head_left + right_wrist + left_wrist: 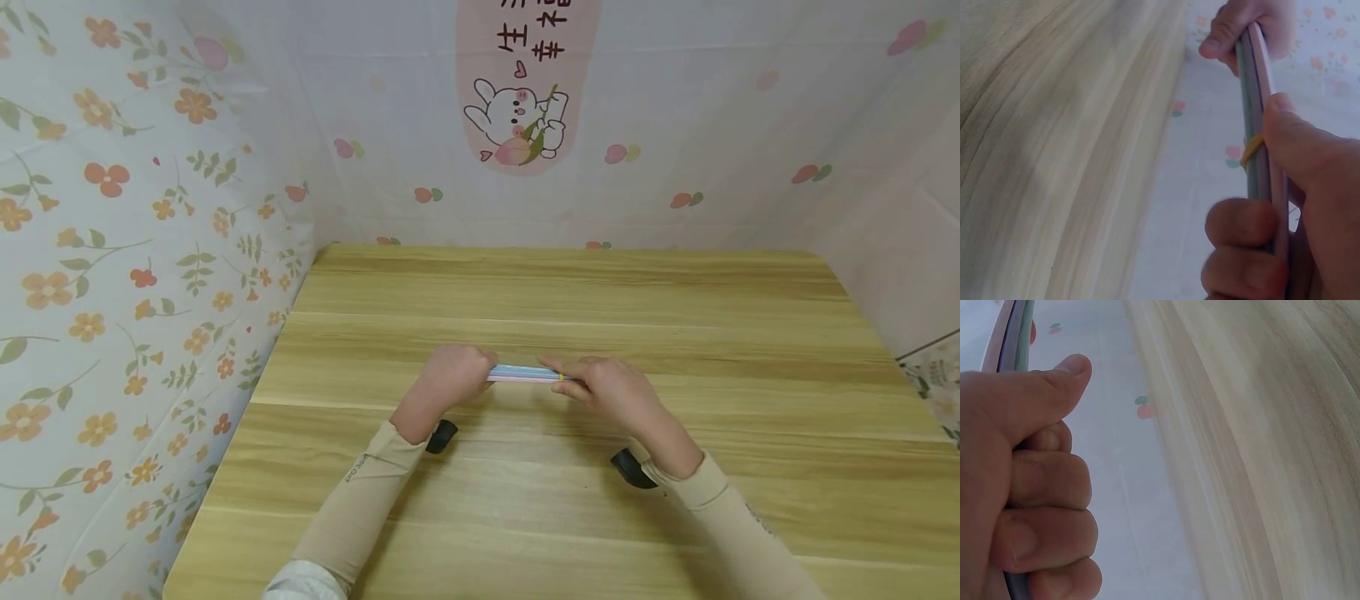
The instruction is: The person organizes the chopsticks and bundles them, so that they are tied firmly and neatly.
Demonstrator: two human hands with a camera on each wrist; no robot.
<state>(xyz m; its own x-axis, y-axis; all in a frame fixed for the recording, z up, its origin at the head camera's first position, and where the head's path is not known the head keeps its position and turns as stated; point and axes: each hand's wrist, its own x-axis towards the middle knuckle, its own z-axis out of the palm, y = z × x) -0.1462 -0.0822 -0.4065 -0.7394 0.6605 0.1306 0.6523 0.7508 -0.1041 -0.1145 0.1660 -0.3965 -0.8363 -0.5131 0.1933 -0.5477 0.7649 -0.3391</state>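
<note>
A bundle of slim, pencil-like sticks (pixel 523 373) in pink, purple, blue and green is held level above the table. My left hand (pixel 453 372) grips its left end, fingers curled round it, as the left wrist view also shows. At the other end my right hand (pixel 618 390) holds the bundle between thumb and curled fingers. A yellow rubber band (pixel 1252 149) wraps the sticks close to my right thumb. Both ends of the bundle are hidden inside the hands in the head view.
Under the hands lies a wood-grain table (pixel 525 517). Patterned white cloth (pixel 405 108) hangs behind it, and flowered cloth (pixel 150 275) hangs along the left side. A black device (pixel 633 468) sits at the right wrist, another (pixel 442 436) at the left.
</note>
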